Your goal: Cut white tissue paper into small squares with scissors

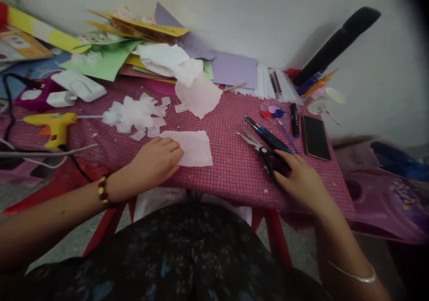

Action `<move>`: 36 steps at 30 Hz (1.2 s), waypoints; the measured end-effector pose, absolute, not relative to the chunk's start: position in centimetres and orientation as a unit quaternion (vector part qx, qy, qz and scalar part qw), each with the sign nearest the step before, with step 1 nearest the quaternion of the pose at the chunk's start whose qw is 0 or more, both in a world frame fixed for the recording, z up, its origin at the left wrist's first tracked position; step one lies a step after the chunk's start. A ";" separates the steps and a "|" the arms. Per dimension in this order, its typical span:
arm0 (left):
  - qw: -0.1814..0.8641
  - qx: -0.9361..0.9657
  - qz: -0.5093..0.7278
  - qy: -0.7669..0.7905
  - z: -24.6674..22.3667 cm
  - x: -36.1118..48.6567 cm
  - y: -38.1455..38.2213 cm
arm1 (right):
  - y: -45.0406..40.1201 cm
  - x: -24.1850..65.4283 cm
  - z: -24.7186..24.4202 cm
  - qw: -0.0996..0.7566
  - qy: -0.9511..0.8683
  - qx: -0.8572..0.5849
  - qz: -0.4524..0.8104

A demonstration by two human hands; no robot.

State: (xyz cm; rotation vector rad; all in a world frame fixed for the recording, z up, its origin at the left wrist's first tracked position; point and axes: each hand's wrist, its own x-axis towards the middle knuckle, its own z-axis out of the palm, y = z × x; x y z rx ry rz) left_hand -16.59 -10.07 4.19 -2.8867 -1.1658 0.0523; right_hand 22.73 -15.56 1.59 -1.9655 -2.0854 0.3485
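Checked cloth point(231, 175); cutter point(269, 135) crowding scissors point(264, 150); phone point(316, 137) nearby.

Dim, diffuse indoor lighting over a worktable, recorded through a wide-angle lens with darkened right-hand corners.
Soft light leaves the wall point(248, 19) a muted grey; a faint, soft-edged shadow lies on it to the left of the black rod-shaped object point(335, 46), suggesting illumination from the right. The cluster of white paper strips point(130, 113) is among the brightest areas, its detail partly washed out, whereas the dark floral garment point(187, 256) sinks towards black. A small highlight marks the silver bangle point(368, 279). The blades of the scissors point(264, 151) and the right hand point(301, 178) are smeared; the forearms appear stretched towards the frame edges, where detail softens.
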 end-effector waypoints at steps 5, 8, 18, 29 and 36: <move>-0.065 -0.917 -0.001 -0.394 3.0 -17.8 -11.8 | -15.4 21.3 1.3 0.109 -0.742 -0.658 0.063; -0.136 -0.901 -0.067 -0.408 2.8 -18.0 -11.8 | -16.0 20.5 1.6 0.095 -0.745 -0.658 0.052; -0.211 -0.889 -0.066 -0.402 3.9 -16.5 -9.8 | -16.3 15.5 4.8 0.101 -0.800 -0.583 0.100; -0.220 -0.861 -0.089 -0.451 3.8 -18.6 -9.3 | -9.3 6.8 2.7 0.165 -0.831 -0.430 0.312; -0.301 -0.781 -0.147 -0.528 2.6 -21.1 -7.8 | -7.8 7.1 3.5 0.144 -0.782 -0.481 0.370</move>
